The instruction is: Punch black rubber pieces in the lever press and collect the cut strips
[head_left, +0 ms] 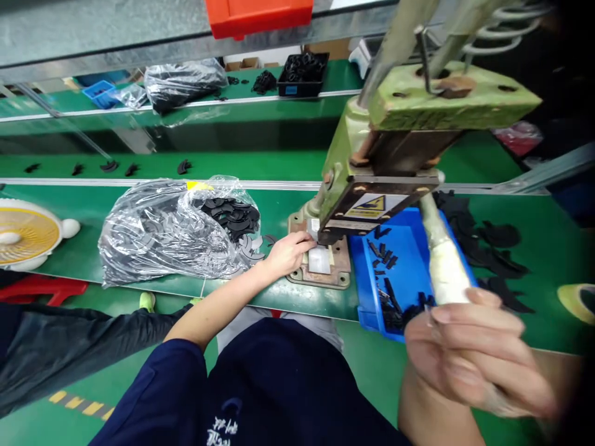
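A green hand press (341, 145) with a warning label stands on the bench. My right hand (478, 350) is wrapped round the pale, tape-covered end of its lever handle (446, 272), at the lower right. My left hand (292, 253) rests at the left side of the press base (341, 280), under the ram. Its fingers are pinched together beside a clear block (319, 260) on the base; whatever they hold is hidden. Just left of that hand, a clear plastic bag (153, 235) lies open with many curved black pieces (232, 217) inside.
Right of the press, a blue bin (367, 319) holds small black strips. Flat black pieces (499, 235) and a tape roll (576, 302) lie beyond it. A fan (28, 235) sits far left, near another person's sleeve (93, 341). Behind runs a green belt (232, 164) with scattered black pieces.
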Demonstrator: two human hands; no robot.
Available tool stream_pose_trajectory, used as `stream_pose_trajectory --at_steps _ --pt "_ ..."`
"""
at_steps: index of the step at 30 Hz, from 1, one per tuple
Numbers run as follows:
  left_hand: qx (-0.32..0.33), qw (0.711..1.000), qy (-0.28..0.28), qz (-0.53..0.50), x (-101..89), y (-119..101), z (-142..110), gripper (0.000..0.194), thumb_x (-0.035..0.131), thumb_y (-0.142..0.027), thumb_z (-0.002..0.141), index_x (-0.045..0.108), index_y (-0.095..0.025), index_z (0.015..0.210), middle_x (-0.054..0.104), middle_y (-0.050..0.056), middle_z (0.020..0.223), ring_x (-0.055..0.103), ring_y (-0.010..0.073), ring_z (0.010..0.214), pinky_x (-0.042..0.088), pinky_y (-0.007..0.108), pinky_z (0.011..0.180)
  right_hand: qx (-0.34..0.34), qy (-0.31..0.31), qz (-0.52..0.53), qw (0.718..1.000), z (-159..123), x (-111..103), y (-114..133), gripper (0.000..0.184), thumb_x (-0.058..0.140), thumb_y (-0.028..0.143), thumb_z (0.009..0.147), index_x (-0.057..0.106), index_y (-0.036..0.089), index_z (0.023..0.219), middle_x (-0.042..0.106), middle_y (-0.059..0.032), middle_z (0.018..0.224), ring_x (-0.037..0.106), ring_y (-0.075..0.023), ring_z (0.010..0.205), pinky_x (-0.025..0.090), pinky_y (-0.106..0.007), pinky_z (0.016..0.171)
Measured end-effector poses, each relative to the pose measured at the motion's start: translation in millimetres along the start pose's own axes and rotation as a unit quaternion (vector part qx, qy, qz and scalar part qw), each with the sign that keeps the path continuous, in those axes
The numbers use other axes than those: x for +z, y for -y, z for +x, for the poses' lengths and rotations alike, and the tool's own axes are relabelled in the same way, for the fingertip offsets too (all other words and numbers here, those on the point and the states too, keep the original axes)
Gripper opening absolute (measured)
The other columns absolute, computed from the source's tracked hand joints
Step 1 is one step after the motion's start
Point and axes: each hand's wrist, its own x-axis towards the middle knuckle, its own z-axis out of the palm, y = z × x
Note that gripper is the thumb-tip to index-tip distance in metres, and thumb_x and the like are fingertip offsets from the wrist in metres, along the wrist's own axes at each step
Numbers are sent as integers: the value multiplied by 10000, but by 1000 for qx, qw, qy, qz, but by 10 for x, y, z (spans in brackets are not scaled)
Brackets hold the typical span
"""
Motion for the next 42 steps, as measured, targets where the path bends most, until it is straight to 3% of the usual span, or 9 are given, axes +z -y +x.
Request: stream_pose_trajectory --at_steps 3,8,14,21,25,31,35,38,42 --pt "10 1000 -2 -24 -48 32 -22 424 382 -91 903 683 -166 1193 643 110 1200 608 206 1136 515 336 1001 -115 -72 53 989 -167 86 -120 491 598 282 773 160 179 577 371 59 474 485 -126 526 386 -385 652" --pt "-98 995 -7 4 -507 392 -102 411 457 -81 861 680 -156 1197 664 108 1209 609 214 1157 499 366 1035 -113 -83 42 989 -160 96 -187 494 592 299 773 149 183 588 368 62 473 485 -127 515 404 -375 637" --pt "-109 957 257 84 -868 758 -1 431 623 -118 790 689 -143 1216 679 114 1208 627 239 1133 484 335 1024 -84 -95 50 991 -152 130 -88 444 605 299 791 250 197 545 453 56 519 518 -129 576 441 -371 663" --pt "-87 931 339 107 -816 635 172 408 611 -57 716 749 -183 1079 677 71 988 640 208 951 501 265 855 -27 -34 44 998 -223 -28 -31 332 617 271 817 426 211 552 573 50 608 588 -150 677 488 -453 813" --pt "-66 955 282 57 -877 526 84 250 598 -63 733 762 -189 874 638 54 912 612 187 892 488 260 815 -33 -9 52 998 -230 -85 -43 273 609 243 796 455 222 572 587 43 632 594 -168 695 488 -475 814" --pt "-78 988 102 80 -1001 207 -272 245 529 -183 889 744 -196 1004 585 70 941 570 190 902 477 290 821 14 -35 41 998 -223 -40 31 322 616 275 812 406 236 571 528 65 596 545 -161 648 475 -448 765" --pt "-123 991 45 25 -1052 9 -485 274 480 -297 967 711 -186 1063 643 64 893 601 173 841 489 289 809 33 -33 31 998 -228 -32 54 321 635 279 818 432 246 571 521 61 582 535 -169 630 463 -465 771" --pt "-201 976 8 -87 -1011 -118 -601 289 490 -368 975 687 -188 1087 693 50 855 643 153 777 519 280 778 10 -34 36 999 -230 -29 43 324 643 278 821 433 247 577 528 67 582 536 -157 627 462 -454 784" --pt "-315 893 -58 -317 -895 -241 -660 374 585 -468 910 654 -164 1116 707 49 831 689 150 702 569 271 676 21 -43 39 998 -227 -31 51 325 636 264 826 426 242 579 533 68 594 541 -151 643 467 -450 826"
